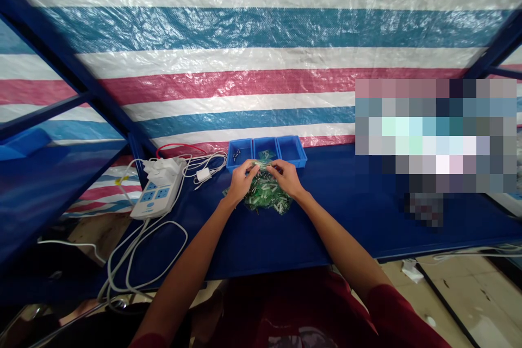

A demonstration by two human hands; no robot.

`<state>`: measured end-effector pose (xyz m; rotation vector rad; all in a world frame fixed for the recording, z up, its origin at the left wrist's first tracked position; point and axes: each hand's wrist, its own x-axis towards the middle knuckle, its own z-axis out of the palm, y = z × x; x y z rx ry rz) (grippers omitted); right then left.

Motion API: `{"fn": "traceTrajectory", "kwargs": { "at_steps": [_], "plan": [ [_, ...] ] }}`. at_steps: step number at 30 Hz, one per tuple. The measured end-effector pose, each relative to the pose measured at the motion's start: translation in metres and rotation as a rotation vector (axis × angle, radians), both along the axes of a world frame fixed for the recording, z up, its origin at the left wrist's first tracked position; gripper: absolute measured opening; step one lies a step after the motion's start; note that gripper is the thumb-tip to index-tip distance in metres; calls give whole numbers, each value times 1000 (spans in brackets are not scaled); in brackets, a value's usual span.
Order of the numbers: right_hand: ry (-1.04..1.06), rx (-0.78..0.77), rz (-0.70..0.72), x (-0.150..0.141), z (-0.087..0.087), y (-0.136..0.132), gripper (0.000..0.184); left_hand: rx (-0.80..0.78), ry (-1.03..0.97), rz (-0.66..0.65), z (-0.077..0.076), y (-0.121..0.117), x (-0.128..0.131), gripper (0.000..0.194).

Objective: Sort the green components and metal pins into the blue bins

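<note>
A small greenish plastic bag (262,165) sits between the two hands, above the near edge of the three-compartment blue tray (302,159). The left hand (242,178) pinches its one side, thumb and fingers drawn close together; the right hand (289,178) pinches the other likewise. Just below lies a pile of similar bags (263,196) on the blue tabletop (269,239). Small dark pieces (236,155) lie in the tray's left compartment; a white power strip (157,196) rests farther left.
</note>
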<state>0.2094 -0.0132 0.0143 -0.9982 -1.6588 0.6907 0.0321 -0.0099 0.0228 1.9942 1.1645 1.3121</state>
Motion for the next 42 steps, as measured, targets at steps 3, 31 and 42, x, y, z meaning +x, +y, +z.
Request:
{"fn": "traceTrajectory", "kwargs": {
  "at_steps": [3, 31, 42],
  "plan": [
    [94, -78, 42, -1, -1, -2, 28, -54, -77, -22, -4, 0, 1, 27],
    [184, -34, -13, -3, 6, -7, 23, -147, -231, -48, 2, -4, 7, 37],
    [119, 33, 27, 3, 7, -4, 20, -183, -343, -152, -3, 3, -2, 29]
  ]
}}
